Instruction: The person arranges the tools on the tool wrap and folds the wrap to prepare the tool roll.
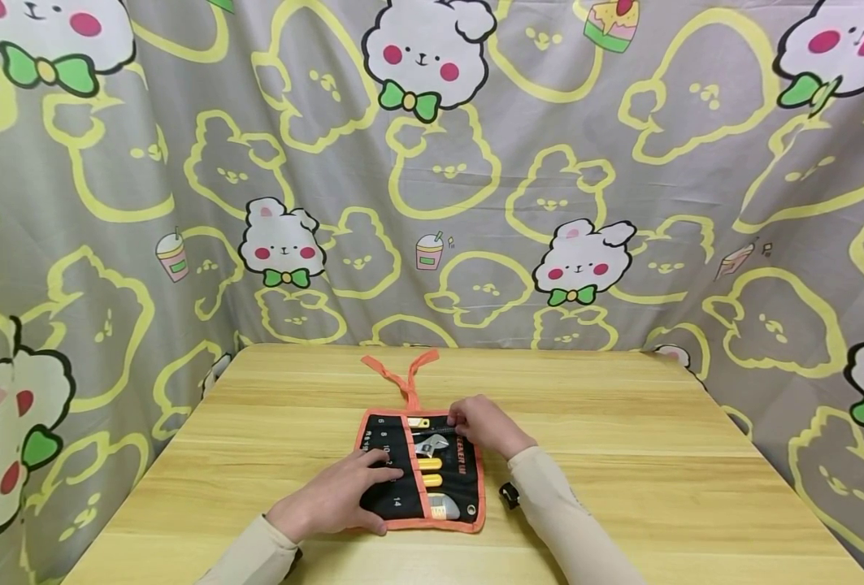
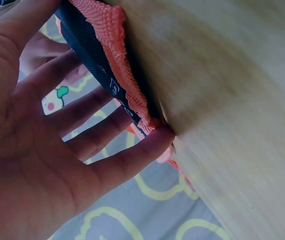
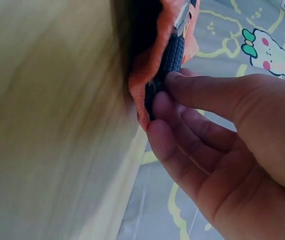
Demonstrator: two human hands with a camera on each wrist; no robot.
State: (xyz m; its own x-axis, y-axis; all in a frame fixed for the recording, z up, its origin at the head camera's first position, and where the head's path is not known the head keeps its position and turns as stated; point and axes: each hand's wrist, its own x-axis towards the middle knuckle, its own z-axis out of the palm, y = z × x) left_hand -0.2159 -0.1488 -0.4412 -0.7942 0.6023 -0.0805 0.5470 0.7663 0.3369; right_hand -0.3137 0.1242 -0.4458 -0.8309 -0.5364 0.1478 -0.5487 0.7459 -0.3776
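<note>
A black tool roll with orange edging (image 1: 455, 487) lies unfolded on the table. My left hand (image 1: 332, 491) rests on its numbered left flap, fingers spread and nearly straight, the little finger at the orange edge in the left wrist view. At the roll's far right corner, my right hand (image 1: 492, 426) pinches a black textured handle (image 3: 173, 54) between thumb and fingers. That tool lies along the roll, its other end in the pocket row. Beside it, the pockets hold an adjustable wrench (image 1: 432, 445), two yellow handles (image 1: 430, 465) and a grey rounded tool (image 1: 444, 507).
Orange tie straps (image 1: 411, 393) stretch from the roll's far edge across the wooden table (image 1: 607, 439). A small black item (image 1: 509, 496) shows beside the right sleeve. Patterned grey curtains (image 1: 475, 195) hang behind the table and along both sides.
</note>
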